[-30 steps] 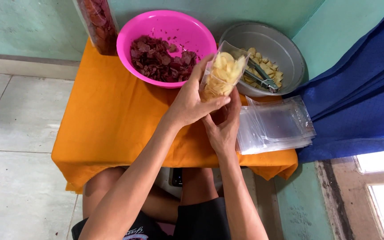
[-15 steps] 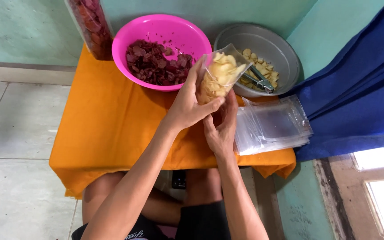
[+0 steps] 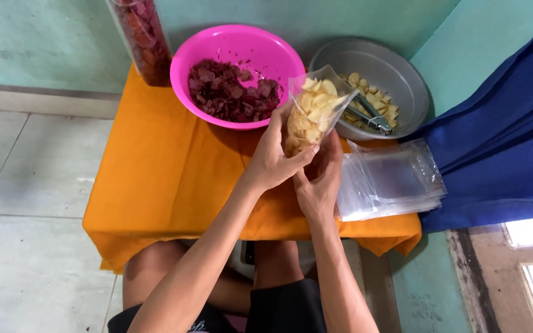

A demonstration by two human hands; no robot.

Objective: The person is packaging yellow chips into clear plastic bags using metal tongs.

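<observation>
A clear plastic bag of pale yellow chips is held upright above the orange-covered table. My left hand grips the bag's left side with thumb and fingers around it. My right hand cups the bag from below and behind. The bag's mouth is open at the top, near the rim of the grey bowl.
A pink bowl of dark red chips stands at the back. The grey bowl holds yellow chips and metal tongs. A stack of empty clear bags lies at the right. A tall bag of red chips stands back left. Blue curtain hangs right.
Both hands and the bag have stayed together. The bag has tilted slightly and sunk a little lower relative to the bowls; the view has shifted a bit.
</observation>
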